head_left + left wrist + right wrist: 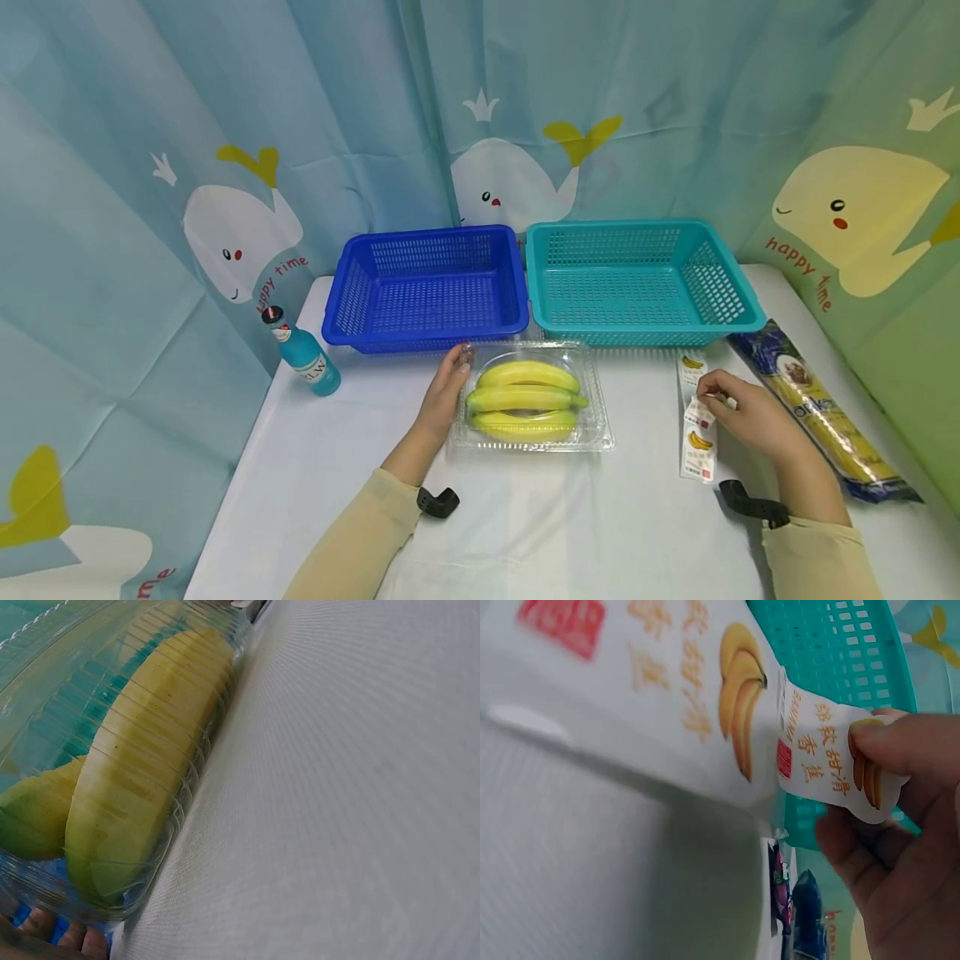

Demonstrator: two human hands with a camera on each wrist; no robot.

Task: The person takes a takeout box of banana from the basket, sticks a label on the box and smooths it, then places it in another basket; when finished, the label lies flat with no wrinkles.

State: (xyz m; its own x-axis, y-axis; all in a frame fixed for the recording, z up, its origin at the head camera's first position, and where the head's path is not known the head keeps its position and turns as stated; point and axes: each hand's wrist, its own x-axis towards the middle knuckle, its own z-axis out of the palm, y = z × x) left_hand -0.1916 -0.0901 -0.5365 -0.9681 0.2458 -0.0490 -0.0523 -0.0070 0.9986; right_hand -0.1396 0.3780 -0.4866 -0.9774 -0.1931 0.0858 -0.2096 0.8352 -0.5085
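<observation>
My left hand (442, 392) grips the left edge of a clear plastic clamshell box (600, 417) holding several bananas (525, 397). In the left wrist view its fingers (71, 936) lie against the end of the box (52, 889); the thumb is out of sight there. My right hand (750, 412) is over a strip of banana stickers (699, 454) to the right of the box. Between thumb and fingertips it pinches one white sticker (821, 750) with a banana picture, which stands up off the strip (660, 697).
A blue basket (427, 343) and a teal basket (637, 336) stand side by side behind the box. To the left is a blue bottle (315, 367). A long pack of spaghetti (825, 417) lies beyond the right hand. Curtains (405, 108) hang around the white table (540, 525).
</observation>
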